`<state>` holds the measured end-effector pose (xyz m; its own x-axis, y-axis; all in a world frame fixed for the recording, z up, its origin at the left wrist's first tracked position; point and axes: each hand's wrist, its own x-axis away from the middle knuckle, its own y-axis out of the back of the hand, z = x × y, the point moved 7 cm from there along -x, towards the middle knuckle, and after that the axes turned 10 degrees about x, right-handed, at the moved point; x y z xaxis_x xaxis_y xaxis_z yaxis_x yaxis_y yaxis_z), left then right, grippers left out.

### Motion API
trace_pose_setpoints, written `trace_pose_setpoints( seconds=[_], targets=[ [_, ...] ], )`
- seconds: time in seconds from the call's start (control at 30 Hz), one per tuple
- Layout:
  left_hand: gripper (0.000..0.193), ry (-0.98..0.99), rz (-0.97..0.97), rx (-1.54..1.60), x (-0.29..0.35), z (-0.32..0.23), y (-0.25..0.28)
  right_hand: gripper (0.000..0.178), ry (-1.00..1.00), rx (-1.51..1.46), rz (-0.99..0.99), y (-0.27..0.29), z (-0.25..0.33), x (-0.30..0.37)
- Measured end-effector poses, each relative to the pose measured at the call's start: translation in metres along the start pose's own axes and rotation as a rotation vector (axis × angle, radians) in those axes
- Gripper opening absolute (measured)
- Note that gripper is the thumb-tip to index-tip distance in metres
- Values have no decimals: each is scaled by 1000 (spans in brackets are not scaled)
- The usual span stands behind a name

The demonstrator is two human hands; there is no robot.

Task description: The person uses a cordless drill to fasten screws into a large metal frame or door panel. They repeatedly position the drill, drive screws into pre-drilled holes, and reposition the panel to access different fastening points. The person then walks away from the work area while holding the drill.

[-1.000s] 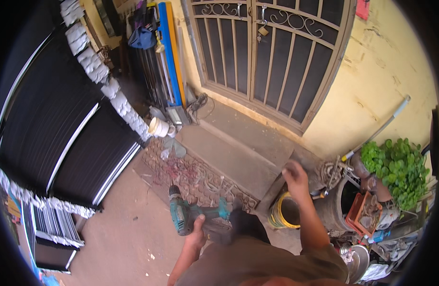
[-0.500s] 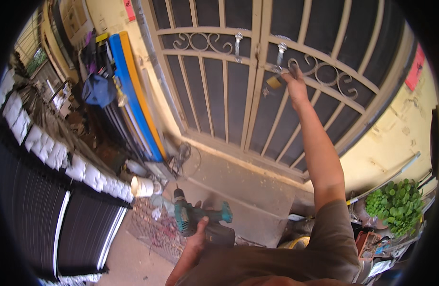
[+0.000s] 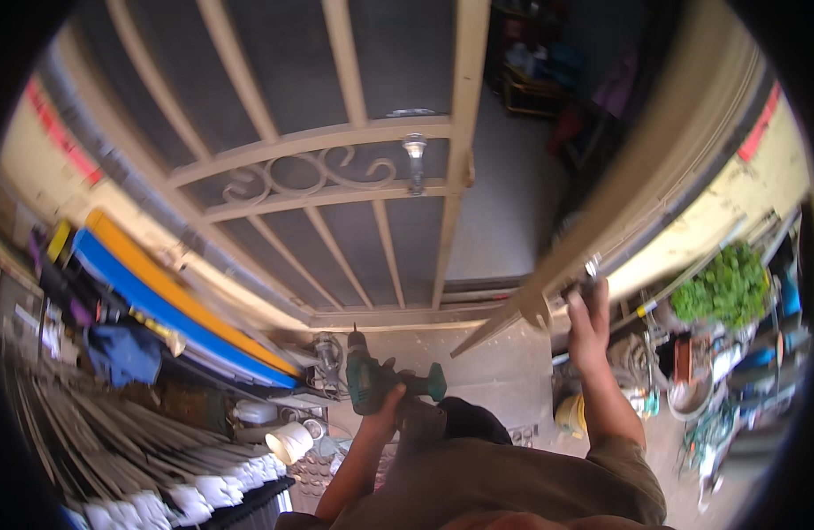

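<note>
Low in front of my body, my left hand (image 3: 387, 411) is closed around a green and black cordless drill (image 3: 365, 382), its bit pointing away from me. My right hand (image 3: 589, 329) is wrapped round the handle (image 3: 593, 267) of the right leaf (image 3: 621, 190) of a beige metal gate. That leaf stands swung outward, seen nearly edge-on and smeared by motion. The left leaf (image 3: 461, 132), with scrollwork and a silver handle (image 3: 414, 157), is closed. The padlock does not show now.
Beyond the opening is a dim room with a pale floor (image 3: 500, 221) and a rack (image 3: 531, 93). Blue and orange long panels (image 3: 173, 305) lean at left, near a white bucket (image 3: 289, 442). A leafy potted plant (image 3: 725, 287) and clutter stand at right.
The right leaf has swung open toward me, pulled by my right hand, which moved down and closer. My view has shifted nearer the doorway. The drill stays in my left hand.
</note>
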<state>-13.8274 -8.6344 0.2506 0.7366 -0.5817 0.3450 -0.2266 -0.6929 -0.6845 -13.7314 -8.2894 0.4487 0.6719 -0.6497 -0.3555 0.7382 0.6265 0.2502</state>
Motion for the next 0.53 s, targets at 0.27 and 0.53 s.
trace_pose_setpoints(
  seconds=[0.27,0.53],
  targets=[
    [65,421,350,-42,-89,69,-93,50,-95,-399,-444,190,-5,179],
    [61,732,425,62,-178,143,-214,71,-552,-48,-929,307,-147,353]
  ],
)
